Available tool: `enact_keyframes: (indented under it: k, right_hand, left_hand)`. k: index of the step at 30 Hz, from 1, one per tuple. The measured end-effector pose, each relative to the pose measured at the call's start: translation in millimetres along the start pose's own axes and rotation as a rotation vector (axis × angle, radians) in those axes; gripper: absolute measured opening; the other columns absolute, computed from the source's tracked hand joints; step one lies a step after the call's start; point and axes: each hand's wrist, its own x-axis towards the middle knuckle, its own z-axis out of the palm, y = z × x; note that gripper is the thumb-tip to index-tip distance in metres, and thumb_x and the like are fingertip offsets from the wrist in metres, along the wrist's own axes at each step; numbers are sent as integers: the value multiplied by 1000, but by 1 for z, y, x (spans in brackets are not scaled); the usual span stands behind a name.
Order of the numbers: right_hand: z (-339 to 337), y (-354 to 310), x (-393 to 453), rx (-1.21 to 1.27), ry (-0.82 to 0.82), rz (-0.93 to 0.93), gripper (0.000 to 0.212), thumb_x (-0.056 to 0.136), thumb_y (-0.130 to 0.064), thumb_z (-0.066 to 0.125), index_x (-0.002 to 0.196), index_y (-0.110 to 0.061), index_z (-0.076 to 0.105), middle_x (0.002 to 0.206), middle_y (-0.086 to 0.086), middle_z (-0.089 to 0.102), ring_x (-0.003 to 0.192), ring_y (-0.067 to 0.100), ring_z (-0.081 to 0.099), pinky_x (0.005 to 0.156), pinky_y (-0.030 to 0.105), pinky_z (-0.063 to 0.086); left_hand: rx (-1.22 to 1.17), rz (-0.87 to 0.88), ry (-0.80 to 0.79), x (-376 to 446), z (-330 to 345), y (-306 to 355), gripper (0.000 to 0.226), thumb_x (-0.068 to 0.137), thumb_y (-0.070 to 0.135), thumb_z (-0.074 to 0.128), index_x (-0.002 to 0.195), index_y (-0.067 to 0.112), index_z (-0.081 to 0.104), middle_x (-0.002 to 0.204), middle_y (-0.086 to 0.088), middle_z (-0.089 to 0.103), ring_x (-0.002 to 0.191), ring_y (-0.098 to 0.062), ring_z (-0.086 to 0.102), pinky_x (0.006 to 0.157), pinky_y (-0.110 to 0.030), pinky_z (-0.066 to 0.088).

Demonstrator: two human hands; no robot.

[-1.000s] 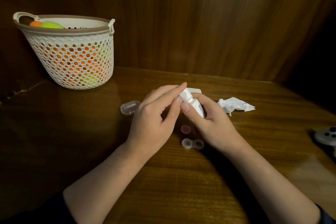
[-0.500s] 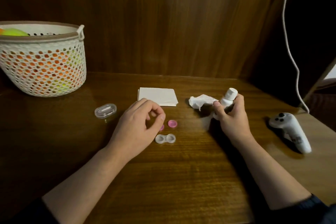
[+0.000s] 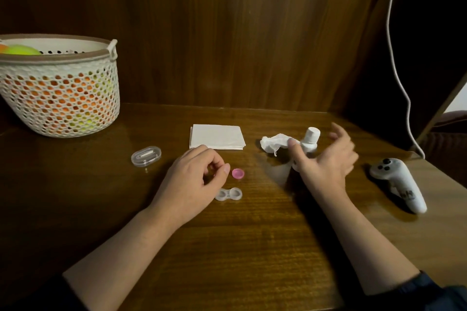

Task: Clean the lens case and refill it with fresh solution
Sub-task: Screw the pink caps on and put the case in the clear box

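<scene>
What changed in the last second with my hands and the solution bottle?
The right hand carried the solution bottle rightward, stood it beside the crumpled tissue, and let go. The left hand left the bottle and curled near the pink cap. The lens case stayed open.

the dark wooden counter (image 3: 240, 247) carries a clear lens case (image 3: 228, 194) near its middle. just behind the case lies a pink cap (image 3: 238, 174), farther back a folded tissue (image 3: 217, 137). left of the case sit a small clear box (image 3: 146, 156) and, well beyond it, a mesh basket (image 3: 60, 98); right of it are a crumpled tissue (image 3: 274, 142), a white bottle (image 3: 310, 142) and a white controller (image 3: 398, 183).
</scene>
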Motion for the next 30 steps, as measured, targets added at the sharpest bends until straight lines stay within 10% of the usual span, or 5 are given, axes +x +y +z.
enact_keyframes:
  k: [3,6,13,22,30]
  right_hand:
    - [-9,-8,-2,50,272,-397,57,91,-41,72,137,-12,54,132,13,55,122,28,49,99,34,34]
    - [-4,-20,-7,225,44,-712,33,96,-22,74,125,-16,58,115,-1,58,96,10,57,82,18,46]
    - [38,-41,-9,6,-867,-592,45,94,-33,82,132,-46,60,127,-23,55,104,-2,61,82,12,50]
    - [48,-33,-5,38,-1013,-431,43,93,-36,82,133,-42,67,124,-25,68,120,-2,63,107,26,54]
    - [51,-31,-7,63,-980,-425,36,94,-29,83,127,-40,71,107,-19,74,104,-4,69,96,22,58]
  left_hand:
    - [-16,-16,19,0,-2,0,21,103,30,66,82,26,63,89,16,58,85,-8,59,70,-18,41]
    - [-16,-27,27,1,-4,-1,29,104,27,65,76,29,58,86,15,55,83,-10,58,70,-20,41]
    - [-19,-86,24,6,-6,-10,15,106,33,60,94,26,66,97,21,54,91,-6,57,75,-20,42]
    - [128,-4,-136,16,-13,-23,46,100,5,58,115,42,81,115,27,66,115,6,46,109,-36,39]
    - [300,5,-272,17,-13,-24,45,105,18,52,130,48,72,132,29,63,124,3,41,112,-37,32]
